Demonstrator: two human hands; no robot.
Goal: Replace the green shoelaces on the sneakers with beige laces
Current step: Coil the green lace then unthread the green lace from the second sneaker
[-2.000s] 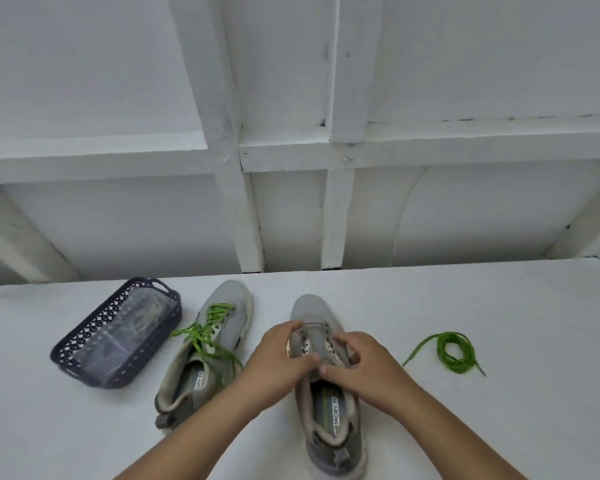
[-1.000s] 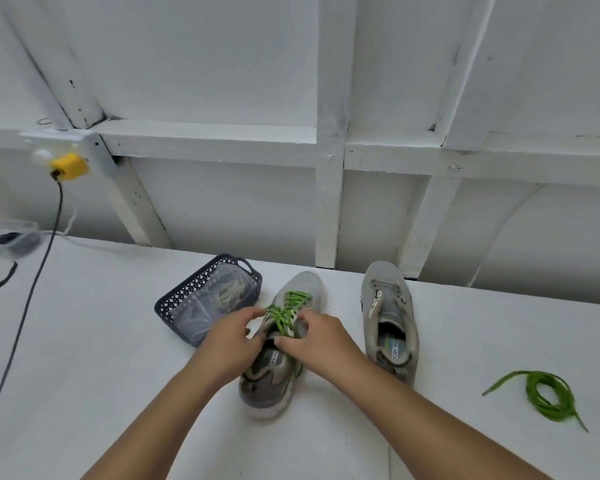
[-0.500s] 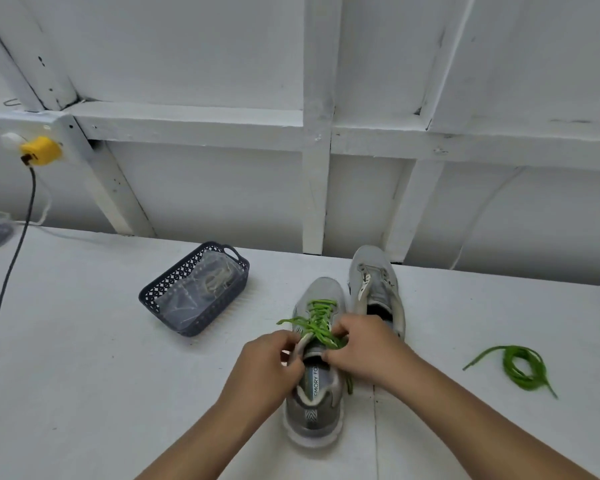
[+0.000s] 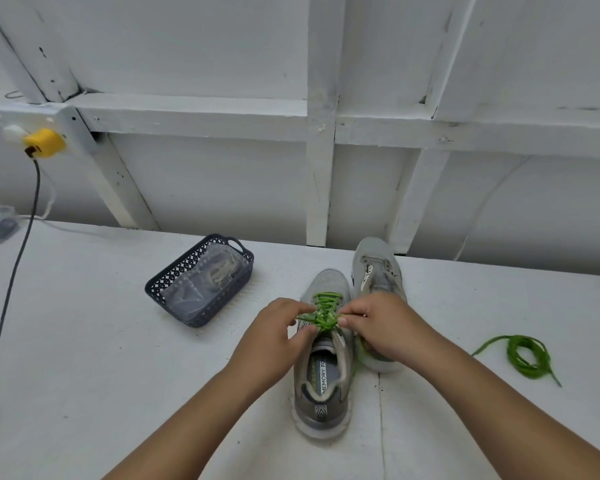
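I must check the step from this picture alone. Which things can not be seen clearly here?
- Green lace knot, head view: fingers of left hand and right hand cover it.
- Basket contents: wrapped in clear plastic, blurred.
- Far sneaker heel: behind the right hand.

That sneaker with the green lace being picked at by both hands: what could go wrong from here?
Three guesses. The left hand and right hand both pinch the green lace and neither holds the near sneaker, so a hard tug might drag it into the unlaced sneaker touching it. Pulling the wrong strand could tighten the tangle. The loose green lace lies near the right forearm, which could sweep it away.
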